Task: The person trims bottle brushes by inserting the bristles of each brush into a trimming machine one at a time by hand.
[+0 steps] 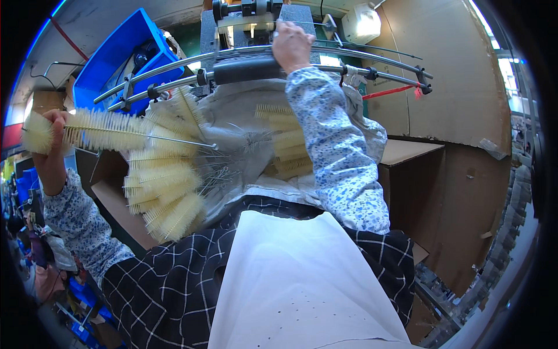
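At the far left, my left hand [53,132] is closed around a pale yellow bottle brush [107,129]. Bristles show on both sides of the fingers, and a bare wire stem with a small looped end points right. My right hand [293,46] reaches up to the machine [247,26], its fingers bent together beside the metal head. What they pinch, if anything, is hidden; a thin rod runs right from near the fingertips. Below, a fanned pile of similar brushes [168,180] lies on a grey-white cloth [229,110], wire stems inward. More brushes [289,142] lie partly behind my right forearm.
Two long metal rails [389,75] with clamps and a black roller [247,70] cross in front of the machine. A blue bin [102,75] stands at upper left. Cardboard [447,75] walls the right side, above an open box [412,151]. A lamp [366,22] shines at upper right.
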{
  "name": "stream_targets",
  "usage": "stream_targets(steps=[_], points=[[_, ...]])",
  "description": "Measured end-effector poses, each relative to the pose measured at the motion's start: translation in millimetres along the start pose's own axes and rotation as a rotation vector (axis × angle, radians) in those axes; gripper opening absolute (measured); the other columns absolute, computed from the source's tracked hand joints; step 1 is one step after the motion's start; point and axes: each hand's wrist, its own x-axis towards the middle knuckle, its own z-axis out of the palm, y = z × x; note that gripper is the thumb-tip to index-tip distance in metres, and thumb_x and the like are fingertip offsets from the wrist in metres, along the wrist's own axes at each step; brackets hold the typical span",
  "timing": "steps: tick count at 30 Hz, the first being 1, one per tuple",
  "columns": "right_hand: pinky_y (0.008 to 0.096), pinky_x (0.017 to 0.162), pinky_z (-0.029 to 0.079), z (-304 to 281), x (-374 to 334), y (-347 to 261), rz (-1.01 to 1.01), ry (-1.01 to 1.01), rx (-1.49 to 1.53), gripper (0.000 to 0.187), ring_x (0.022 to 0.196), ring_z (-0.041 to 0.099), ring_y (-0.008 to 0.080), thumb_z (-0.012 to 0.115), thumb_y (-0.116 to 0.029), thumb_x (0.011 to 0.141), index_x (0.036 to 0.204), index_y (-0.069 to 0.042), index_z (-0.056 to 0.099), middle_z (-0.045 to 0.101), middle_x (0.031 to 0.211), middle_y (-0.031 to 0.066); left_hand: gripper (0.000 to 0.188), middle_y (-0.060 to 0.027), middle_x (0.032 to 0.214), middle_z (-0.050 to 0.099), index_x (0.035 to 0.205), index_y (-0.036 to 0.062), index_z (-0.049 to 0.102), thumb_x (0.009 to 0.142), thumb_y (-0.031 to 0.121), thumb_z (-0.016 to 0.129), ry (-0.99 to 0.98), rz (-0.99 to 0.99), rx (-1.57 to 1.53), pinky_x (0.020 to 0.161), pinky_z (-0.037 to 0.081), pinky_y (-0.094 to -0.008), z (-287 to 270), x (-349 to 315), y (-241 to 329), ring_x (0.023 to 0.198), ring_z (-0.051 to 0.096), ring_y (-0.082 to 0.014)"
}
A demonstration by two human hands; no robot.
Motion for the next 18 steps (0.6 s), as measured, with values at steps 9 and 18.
stream_targets(steps=[9,18], points=[[0.0433,0.075,0.037,-0.6,-1.1,9.9,-0.011,0.035,-0.042,0.026,0.09,0.055,0.0228,0.049,-0.016,0.076,0.1,-0.011,0.056,0.058,0.094,0.0049,0.014,-0.0039,0.086,0.05,0.091,0.0006,0.049,0.083,0.013,0.049,-0.199,-0.032,-0.072,0.072,0.037,-0.0225,23.6,10.1,10.7,0.08,0.047,-0.0106],[0.0405,0.079,0.04,-24.6,10.5,125.3,-0.004,-0.021,-0.071,0.032,0.093,0.054,0.0262,0.048,-0.022,0.076,0.106,-0.013,0.055,0.057,0.1,0.0084,0.014,-0.0034,0.087,0.052,0.09,0.0018,0.052,0.083,0.014,0.051,-0.047,0.033,0.008,0.069,0.039,-0.0214,0.7,-7.4,-12.9,0.079,0.05,-0.0104]])
